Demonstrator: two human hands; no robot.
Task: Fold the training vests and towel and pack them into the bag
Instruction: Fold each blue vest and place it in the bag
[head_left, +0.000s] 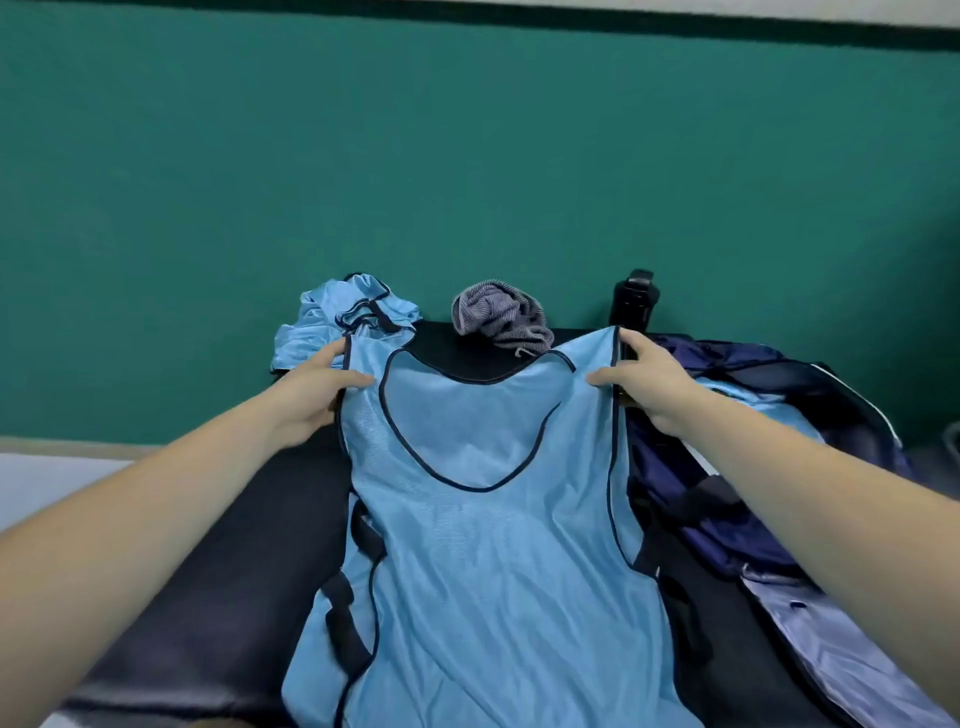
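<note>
A light blue mesh training vest (488, 561) with dark trim lies spread lengthwise on a dark bench (208, 597), neck opening away from me. My left hand (317, 395) pinches its left shoulder strap and my right hand (644, 384) pinches its right one. More light blue vest fabric (337, 322) sits crumpled at the far left end. A grey towel (498, 317) lies bunched at the far middle. The navy bag (769, 457) lies open on the right, with blue fabric (748, 400) showing inside it.
A dark bottle (636, 301) stands behind the bag against the green wall (467, 156). Pale floor (41, 483) shows at the lower left beside the bench.
</note>
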